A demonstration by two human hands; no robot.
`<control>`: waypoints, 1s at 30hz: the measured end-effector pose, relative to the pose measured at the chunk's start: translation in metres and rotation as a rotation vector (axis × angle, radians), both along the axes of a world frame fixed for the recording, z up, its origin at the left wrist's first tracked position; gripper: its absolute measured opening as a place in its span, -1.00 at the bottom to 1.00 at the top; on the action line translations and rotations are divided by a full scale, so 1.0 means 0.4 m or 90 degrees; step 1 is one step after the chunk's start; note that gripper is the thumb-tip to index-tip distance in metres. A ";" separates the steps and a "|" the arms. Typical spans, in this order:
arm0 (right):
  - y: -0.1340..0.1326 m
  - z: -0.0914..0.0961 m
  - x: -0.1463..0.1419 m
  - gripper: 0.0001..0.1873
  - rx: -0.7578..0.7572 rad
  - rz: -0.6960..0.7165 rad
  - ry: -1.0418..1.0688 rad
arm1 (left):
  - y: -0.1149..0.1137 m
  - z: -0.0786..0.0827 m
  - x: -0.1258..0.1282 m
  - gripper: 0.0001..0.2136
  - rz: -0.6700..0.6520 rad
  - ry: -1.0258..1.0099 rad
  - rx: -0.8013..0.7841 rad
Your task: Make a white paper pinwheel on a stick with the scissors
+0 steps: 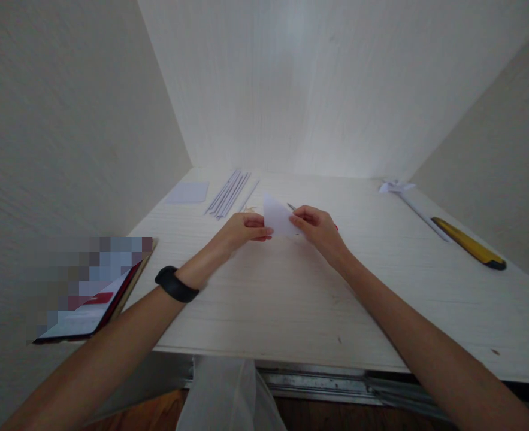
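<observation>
A small white piece of paper (277, 216), roughly triangular at the top, is held up between both hands over the middle of the table. My left hand (248, 229), below a black wristband, pinches its lower left corner between thumb and fingers. On the other side my right hand (311, 222) is closed on its right edge. A thin, dark pointed thing (291, 207) shows by the right fingertips; whether the hand grips it I cannot tell. Just behind the left fingers lies a small brownish thing (249, 209), partly hidden.
Behind my left hand lie several thin white paper sticks (229, 193) and a flat paper stack (187, 193). A white paper pinwheel (396, 187) on a stick and a yellow, black-ended tool (466, 240) lie right. A partly blurred, dark-edged flat object (106, 311) stands left. Walls enclose the table (273, 299).
</observation>
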State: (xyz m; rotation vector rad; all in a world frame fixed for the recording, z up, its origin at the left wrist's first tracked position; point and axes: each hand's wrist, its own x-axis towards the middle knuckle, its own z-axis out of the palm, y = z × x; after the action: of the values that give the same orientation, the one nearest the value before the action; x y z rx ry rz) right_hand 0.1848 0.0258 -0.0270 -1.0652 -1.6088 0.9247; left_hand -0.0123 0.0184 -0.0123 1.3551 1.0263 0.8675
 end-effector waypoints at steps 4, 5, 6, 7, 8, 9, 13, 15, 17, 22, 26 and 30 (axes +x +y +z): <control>-0.011 0.013 0.000 -0.72 -0.018 -0.005 0.002 | 0.002 -0.001 0.000 -0.79 0.024 0.000 0.006; -0.012 0.015 0.001 -0.72 -0.022 -0.008 0.002 | 0.003 -0.002 -0.001 -0.79 0.036 -0.005 0.009; -0.012 0.017 0.003 -0.71 -0.025 -0.011 0.001 | 0.004 -0.003 -0.001 -0.79 0.046 -0.011 0.013; -0.011 0.018 0.005 -0.70 -0.026 -0.016 -0.001 | 0.006 -0.005 -0.002 -0.78 0.055 -0.019 0.015; -0.009 0.018 0.007 -0.70 -0.027 -0.023 -0.002 | 0.007 -0.006 -0.002 -0.77 0.064 -0.026 0.018; -0.006 0.017 0.010 -0.69 -0.029 -0.029 -0.001 | 0.008 -0.007 -0.003 -0.76 0.072 -0.033 0.020; 0.006 0.011 0.017 -0.72 -0.028 -0.028 0.013 | 0.010 -0.010 -0.004 -0.75 0.098 -0.045 0.029; 0.010 0.008 0.018 -0.73 -0.022 -0.028 0.014 | 0.011 -0.012 -0.004 -0.76 0.098 -0.047 0.037; 0.010 0.008 0.019 -0.75 -0.011 -0.040 0.010 | 0.013 -0.014 -0.003 -0.76 0.100 -0.048 0.041; 0.004 0.012 0.019 -0.77 -0.010 -0.066 0.004 | 0.015 -0.017 0.001 -0.76 0.142 -0.071 0.049; 0.005 0.011 0.018 -0.79 -0.008 -0.069 -0.007 | 0.014 -0.017 0.003 -0.75 0.167 -0.082 0.050; 0.009 0.005 0.019 -0.81 0.012 -0.084 -0.025 | 0.011 -0.015 0.005 -0.76 0.155 -0.080 0.057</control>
State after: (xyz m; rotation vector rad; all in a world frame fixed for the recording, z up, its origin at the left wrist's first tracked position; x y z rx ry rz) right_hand 0.1924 0.0294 -0.0248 -1.1673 -1.5559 0.8041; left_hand -0.0104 0.0229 -0.0183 1.2479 1.0782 1.1777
